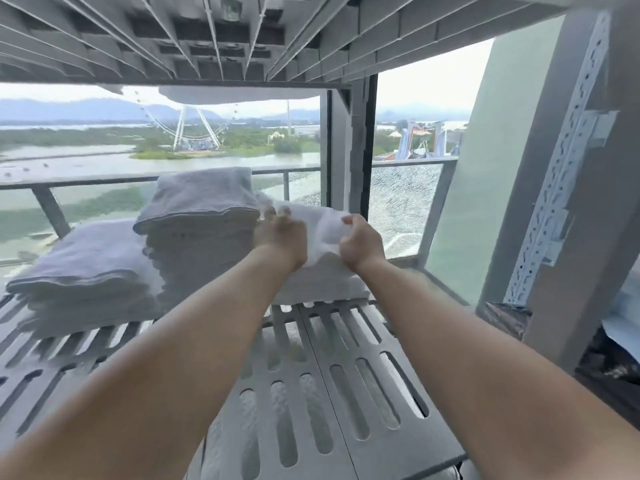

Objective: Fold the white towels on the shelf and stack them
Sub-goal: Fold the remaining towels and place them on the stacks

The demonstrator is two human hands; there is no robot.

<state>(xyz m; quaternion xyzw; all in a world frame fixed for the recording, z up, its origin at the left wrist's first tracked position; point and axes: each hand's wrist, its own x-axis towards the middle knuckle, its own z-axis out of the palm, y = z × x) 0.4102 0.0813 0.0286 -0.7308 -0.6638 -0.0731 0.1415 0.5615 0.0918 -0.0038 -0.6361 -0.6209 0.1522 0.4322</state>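
- A person's two bare forearms reach away from the camera over a grey slotted shelf (346,375).
- The left hand (280,237) and right hand (362,244) are close together at the far right of the shelf, both holding a crumpled white towel (327,230).
- The right hand's fingers are curled into a fist around the towel's right edge.
- The left hand's fingers are blurred, but they appear closed on the towel's left side.
- The towel is bunched between the hands, above a short folded pile (322,289) of white cloth that lies on the shelf.
- Just left of the hands stands a tall stack (201,216) of folded towels, its top towel looking pale grey in the shade.
- Further left, touching it, is a low stack (86,268) of folded towels.
- An upper shelf (207,36) with a ribbed underside runs overhead.
- A perforated metal post (561,161) rises on the right.
- Beyond the shelf is a window with a balcony railing (104,180), a Ferris wheel (194,129), water and hazy hills.
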